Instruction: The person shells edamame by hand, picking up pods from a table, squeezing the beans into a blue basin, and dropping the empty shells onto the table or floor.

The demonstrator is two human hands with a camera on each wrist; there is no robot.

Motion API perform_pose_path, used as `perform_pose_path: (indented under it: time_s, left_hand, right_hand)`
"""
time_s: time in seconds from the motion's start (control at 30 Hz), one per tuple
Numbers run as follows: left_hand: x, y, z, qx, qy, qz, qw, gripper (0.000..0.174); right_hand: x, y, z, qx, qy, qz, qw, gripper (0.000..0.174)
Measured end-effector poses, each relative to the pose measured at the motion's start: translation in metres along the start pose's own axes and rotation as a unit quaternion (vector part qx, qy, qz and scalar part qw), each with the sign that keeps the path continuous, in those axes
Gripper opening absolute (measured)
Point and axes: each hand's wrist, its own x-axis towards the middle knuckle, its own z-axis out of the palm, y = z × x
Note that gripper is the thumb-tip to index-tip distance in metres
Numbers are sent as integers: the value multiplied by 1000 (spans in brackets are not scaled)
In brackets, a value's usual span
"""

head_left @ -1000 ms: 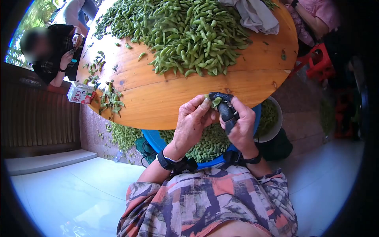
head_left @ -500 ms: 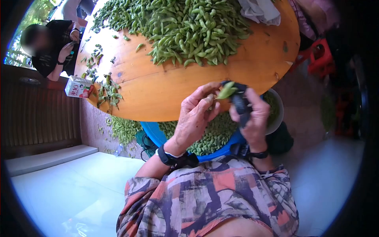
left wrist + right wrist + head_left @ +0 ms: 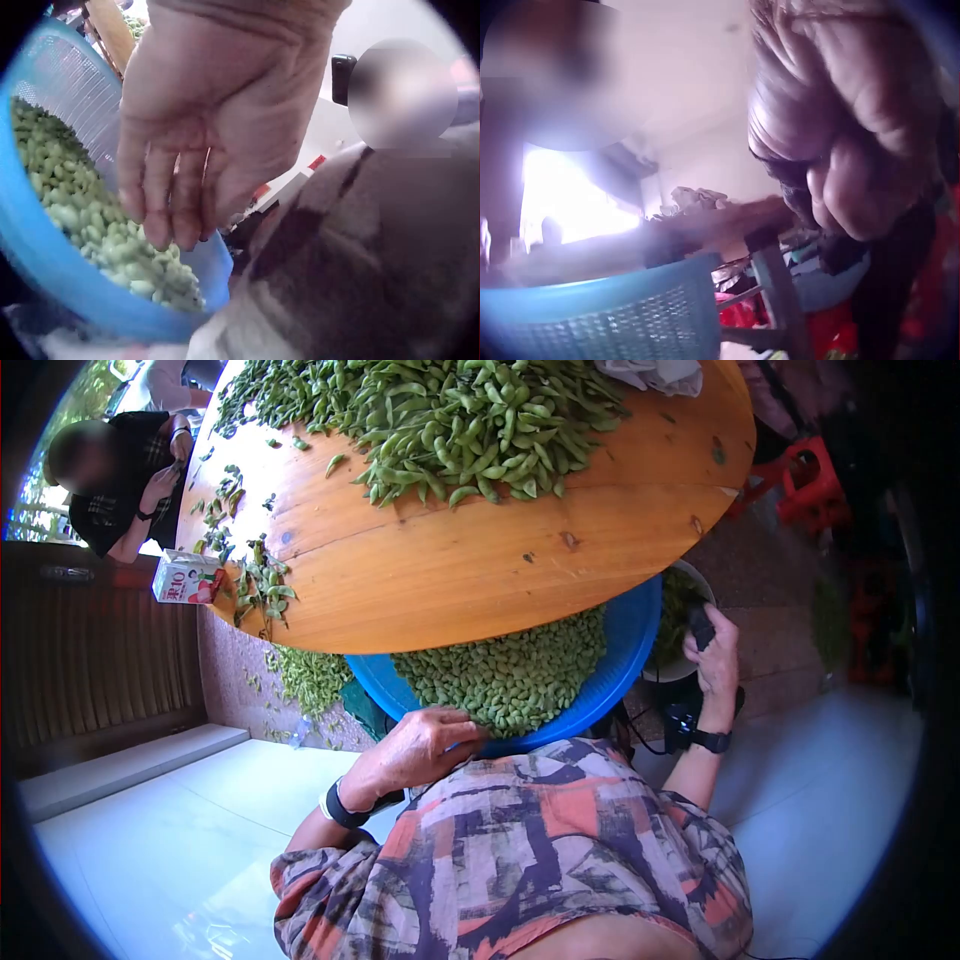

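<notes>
My left hand (image 3: 425, 745) hovers at the near left rim of a blue basket (image 3: 640, 660) full of shelled green soybeans (image 3: 500, 678). In the left wrist view its fingers (image 3: 184, 199) hang loosely bent over the beans, with nothing in the palm. My right hand (image 3: 717, 652), black wraps (image 3: 702, 628) on some of its digits, is out to the right by a white bucket (image 3: 708, 588) containing green pods. The right wrist view shows its fingers (image 3: 855, 191) curled inward; I cannot tell whether a pod is among them.
A big heap of soybean pods (image 3: 470, 430) covers the far part of the round wooden table (image 3: 420, 580). A drink carton (image 3: 187, 578) and scattered pods (image 3: 262, 585) are at the table's left edge. Red stools (image 3: 810, 485) stand right; another person (image 3: 120, 480) sits at left.
Both hands were together above the basket, working on a green pod. They have since parted: the left hand dropped to the basket's near rim, the right swung out to the white bucket.
</notes>
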Motion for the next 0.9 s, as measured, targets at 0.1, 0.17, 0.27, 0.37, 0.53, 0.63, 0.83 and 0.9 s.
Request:
perform_pose_path:
  time_s: [0.1, 0.17, 0.27, 0.37, 0.53, 0.63, 0.83, 0.9]
  left_hand:
    - [-15, -7, 9, 126, 11, 39, 991, 21]
    - [-26, -12, 16, 158, -2, 34, 987, 29]
    - [-30, -13, 23, 222, 29, 52, 973, 33]
    - [-35, -18, 30, 273, 43, 57, 959, 36]
    - [-44, -26, 30, 348, 29, 109, 931, 28]
    - [-61, -22, 23, 351, 10, 102, 931, 26]
    - [-71, -12, 21, 344, 11, 54, 937, 25]
    - [-69, -6, 7, 315, 1, 32, 949, 24]
  right_hand:
    - [2, -5, 28, 112, -49, 4, 992, 16]
    - [3, -9, 42, 63, -65, 6, 996, 15]
    - [0, -21, 51, 7, -95, 5, 995, 13]
    - [-8, -25, 56, -31, -105, 12, 994, 10]
    - [-31, -22, 60, -100, -95, 11, 990, 18]
    - [-51, -13, 53, -110, -124, 35, 986, 20]
    - [-78, -12, 47, -68, -140, 74, 985, 23]
    - [-81, -13, 44, -97, -140, 56, 984, 20]
